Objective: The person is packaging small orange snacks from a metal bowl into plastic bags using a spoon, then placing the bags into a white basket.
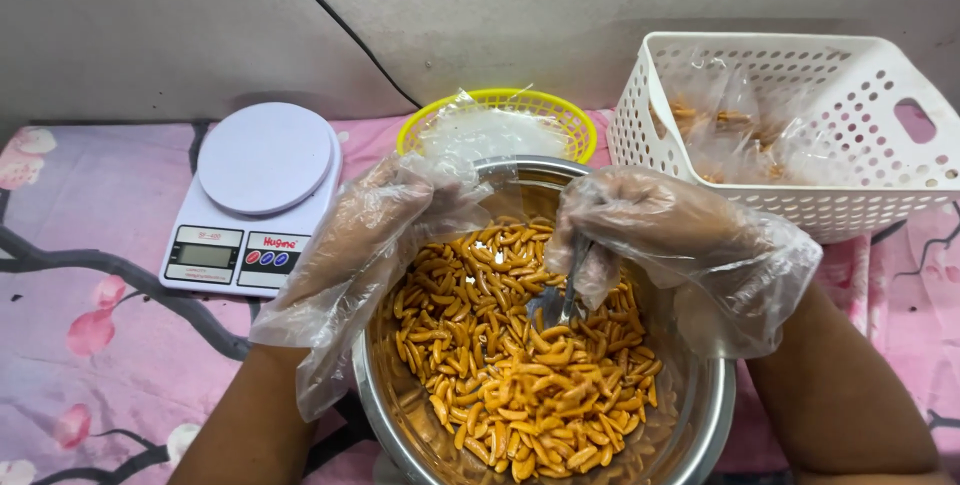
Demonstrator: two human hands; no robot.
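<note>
A steel bowl [705, 415] in front of me holds a heap of orange, curved snack sticks [510, 365]. Both my hands wear loose clear plastic gloves. My left hand [385, 215] rests on the bowl's far left rim, fingers curled over it. My right hand [640, 235] is over the bowl and grips the handle of a metal spoon [562, 300], whose end is dug into the snacks.
A white kitchen scale [255, 200] sits at the left on a pink flowered cloth. Behind the bowl is a yellow basket [570, 120] with clear plastic bags. A white perforated basket [800, 125] at the right holds filled snack bags.
</note>
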